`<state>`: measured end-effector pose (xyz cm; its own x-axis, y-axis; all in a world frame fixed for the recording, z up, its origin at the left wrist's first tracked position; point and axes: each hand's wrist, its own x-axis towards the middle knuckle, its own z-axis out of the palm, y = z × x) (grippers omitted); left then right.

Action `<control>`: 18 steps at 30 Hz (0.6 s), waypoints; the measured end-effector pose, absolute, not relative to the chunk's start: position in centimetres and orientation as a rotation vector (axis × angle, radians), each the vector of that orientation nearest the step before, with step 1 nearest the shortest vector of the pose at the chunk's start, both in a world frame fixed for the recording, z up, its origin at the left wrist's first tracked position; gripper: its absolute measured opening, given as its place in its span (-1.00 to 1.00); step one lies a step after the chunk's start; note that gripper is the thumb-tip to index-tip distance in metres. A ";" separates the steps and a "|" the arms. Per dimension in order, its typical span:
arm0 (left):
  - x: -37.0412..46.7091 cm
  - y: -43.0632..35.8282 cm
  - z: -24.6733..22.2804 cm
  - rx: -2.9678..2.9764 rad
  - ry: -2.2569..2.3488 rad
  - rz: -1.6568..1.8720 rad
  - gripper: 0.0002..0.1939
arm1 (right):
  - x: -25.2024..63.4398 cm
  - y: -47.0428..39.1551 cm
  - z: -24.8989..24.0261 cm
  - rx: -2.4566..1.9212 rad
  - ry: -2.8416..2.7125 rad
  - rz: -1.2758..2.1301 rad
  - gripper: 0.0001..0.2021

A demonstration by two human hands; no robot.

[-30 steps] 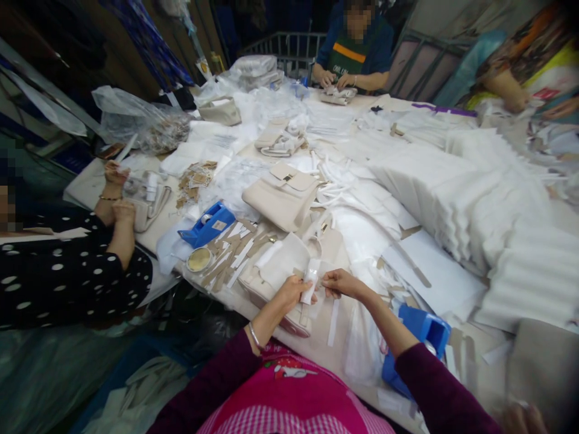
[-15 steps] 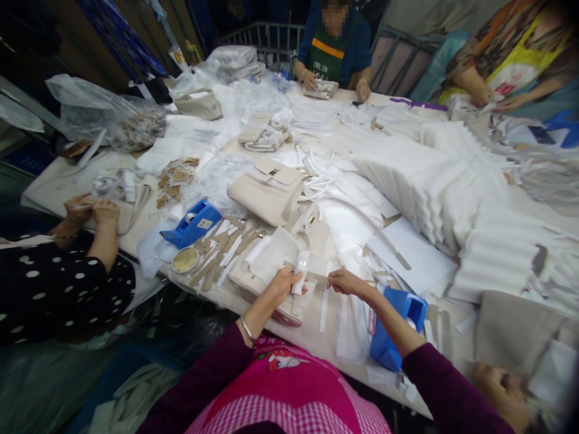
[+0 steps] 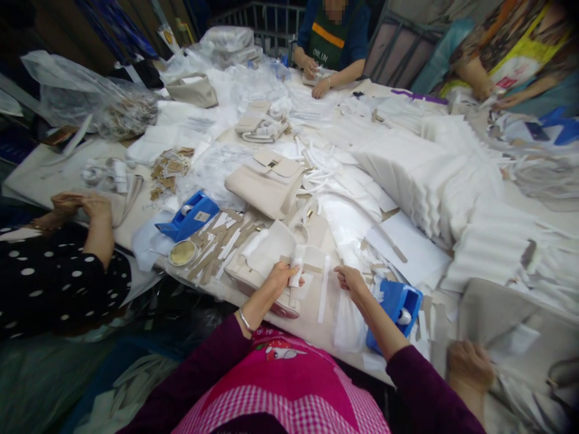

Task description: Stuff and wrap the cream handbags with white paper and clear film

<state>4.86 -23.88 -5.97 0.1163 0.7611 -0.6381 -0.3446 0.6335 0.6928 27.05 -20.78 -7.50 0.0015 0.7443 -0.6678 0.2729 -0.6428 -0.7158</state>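
My left hand (image 3: 284,276) is closed on a small white wrapped piece (image 3: 297,265), held over the front of a cream handbag (image 3: 262,256) that lies at the table's near edge. To its right my right hand (image 3: 350,279) is raised with the fingers pinched; anything between them is too small to make out. A white strip (image 3: 324,286) lies between my two hands on the pale work surface. A blue tape dispenser (image 3: 397,310) stands just right of my right forearm.
Another blue dispenser (image 3: 189,216) and a round tin (image 3: 183,253) lie left. A second cream bag (image 3: 266,181) lies ahead, white foam sheets (image 3: 420,175) to the right. Co-workers' hands are at left (image 3: 84,206), far side (image 3: 316,78), and near right (image 3: 470,364), by a beige bag (image 3: 506,319).
My right hand has moved right, away from the white piece, while my left hand keeps its hold. The near-right person's hand and beige bag have shifted. The view has moved slightly.
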 end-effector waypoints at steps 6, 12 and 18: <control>4.7 -23.8 -6.3 0.415 1.186 0.813 -0.64 | 29.9 -24.5 -6.3 -1.754 -1.599 1.697 -0.62; 4.4 -23.8 -6.6 0.425 1.134 0.803 -0.67 | 27.3 -23.3 -7.3 -1.446 -1.569 1.510 -0.62; 4.1 -23.9 -5.2 0.402 1.076 0.813 -0.65 | 24.6 -20.7 -5.9 -1.222 -1.541 1.751 -0.71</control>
